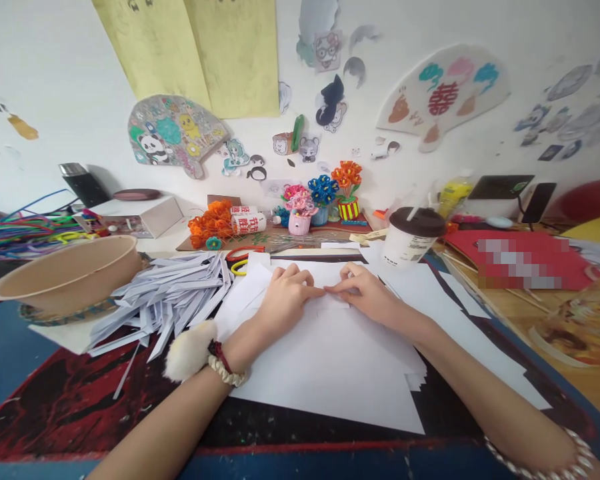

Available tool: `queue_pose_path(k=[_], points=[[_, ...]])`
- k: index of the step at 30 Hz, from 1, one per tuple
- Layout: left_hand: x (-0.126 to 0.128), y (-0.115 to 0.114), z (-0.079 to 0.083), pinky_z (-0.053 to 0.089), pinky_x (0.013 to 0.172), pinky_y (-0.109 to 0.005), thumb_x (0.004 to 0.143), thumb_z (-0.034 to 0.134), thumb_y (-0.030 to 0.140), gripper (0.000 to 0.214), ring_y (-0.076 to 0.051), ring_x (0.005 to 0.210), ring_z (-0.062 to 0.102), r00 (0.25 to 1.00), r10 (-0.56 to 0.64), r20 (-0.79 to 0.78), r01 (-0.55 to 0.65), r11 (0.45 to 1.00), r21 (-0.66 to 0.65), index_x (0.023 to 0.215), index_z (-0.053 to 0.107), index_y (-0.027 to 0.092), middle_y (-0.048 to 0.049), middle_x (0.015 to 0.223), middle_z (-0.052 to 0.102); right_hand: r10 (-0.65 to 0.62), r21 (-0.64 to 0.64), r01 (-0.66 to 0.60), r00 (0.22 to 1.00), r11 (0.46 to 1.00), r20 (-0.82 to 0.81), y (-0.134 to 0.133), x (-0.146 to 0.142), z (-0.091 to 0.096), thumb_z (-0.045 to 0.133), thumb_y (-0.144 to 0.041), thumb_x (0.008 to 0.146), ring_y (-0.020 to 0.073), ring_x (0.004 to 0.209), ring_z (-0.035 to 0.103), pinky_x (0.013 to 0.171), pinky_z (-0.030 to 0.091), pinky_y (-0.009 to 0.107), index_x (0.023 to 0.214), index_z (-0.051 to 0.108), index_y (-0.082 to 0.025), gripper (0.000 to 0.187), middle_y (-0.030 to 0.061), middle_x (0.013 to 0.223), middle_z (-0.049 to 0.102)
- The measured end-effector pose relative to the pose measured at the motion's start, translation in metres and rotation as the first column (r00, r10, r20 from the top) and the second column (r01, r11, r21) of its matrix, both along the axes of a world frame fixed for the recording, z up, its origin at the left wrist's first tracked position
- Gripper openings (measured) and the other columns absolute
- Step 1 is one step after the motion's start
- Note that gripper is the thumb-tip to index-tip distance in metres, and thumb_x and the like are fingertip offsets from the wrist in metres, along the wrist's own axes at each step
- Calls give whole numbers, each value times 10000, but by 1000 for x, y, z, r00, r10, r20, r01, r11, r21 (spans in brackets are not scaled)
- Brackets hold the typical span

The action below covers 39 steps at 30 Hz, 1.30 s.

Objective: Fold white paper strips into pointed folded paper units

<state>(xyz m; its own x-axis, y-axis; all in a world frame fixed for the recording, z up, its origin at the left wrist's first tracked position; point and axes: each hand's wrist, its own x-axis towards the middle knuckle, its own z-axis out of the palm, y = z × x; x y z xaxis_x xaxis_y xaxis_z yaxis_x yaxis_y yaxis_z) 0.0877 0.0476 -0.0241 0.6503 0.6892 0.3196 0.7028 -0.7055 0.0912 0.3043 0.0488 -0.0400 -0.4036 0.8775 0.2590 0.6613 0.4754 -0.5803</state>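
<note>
Both my hands rest on a stack of white paper sheets (330, 360) in the middle of the table. My left hand (285, 297) lies curled, fingers pressed down on a small white paper piece (333, 297). My right hand (365, 290) meets it from the right, fingertips pinched on the same piece at its top edge. A fluffy pompom bracelet (193, 350) hangs at my left wrist, a bead bracelet (555, 460) at my right.
A pile of folded white paper strips (165, 297) lies left of the sheets, beside a brown paper bowl (70, 270). Scissors (243, 257), a lidded drink cup (413, 237), pipe-cleaner flower pots (325, 193), a red folder (525, 257) and coloured pipe cleaners (20, 233) crowd the back.
</note>
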Motion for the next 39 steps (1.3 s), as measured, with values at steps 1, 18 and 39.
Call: queue_pose_path(k=[1,18,39], points=[[0,0,1,279,723,-346,881,501,55,428,-188,863,457,999,-24,-28,25,999,25,1089,693,376,-13,965,639,-16,-1,16,1000,1000,15,1,2,-1,570,-255,876,189,814,502,725,416,341,881,772,-328,215,30,856,466],[2,8,12,285,724,-326,926,398,89,537,-189,879,456,897,-308,-318,346,936,67,1358,464,402,-49,1030,556,-28,-73,27,999,997,-20,18,10,-9,617,-282,812,205,820,554,751,417,332,875,766,-314,165,22,790,541],[5,8,12,322,786,-331,908,423,65,546,-176,883,474,884,-402,-237,418,909,16,1327,510,405,-43,1211,555,-23,-92,20,999,996,-32,15,9,-4,606,-338,833,185,776,530,740,423,326,848,762,-311,159,13,786,511]])
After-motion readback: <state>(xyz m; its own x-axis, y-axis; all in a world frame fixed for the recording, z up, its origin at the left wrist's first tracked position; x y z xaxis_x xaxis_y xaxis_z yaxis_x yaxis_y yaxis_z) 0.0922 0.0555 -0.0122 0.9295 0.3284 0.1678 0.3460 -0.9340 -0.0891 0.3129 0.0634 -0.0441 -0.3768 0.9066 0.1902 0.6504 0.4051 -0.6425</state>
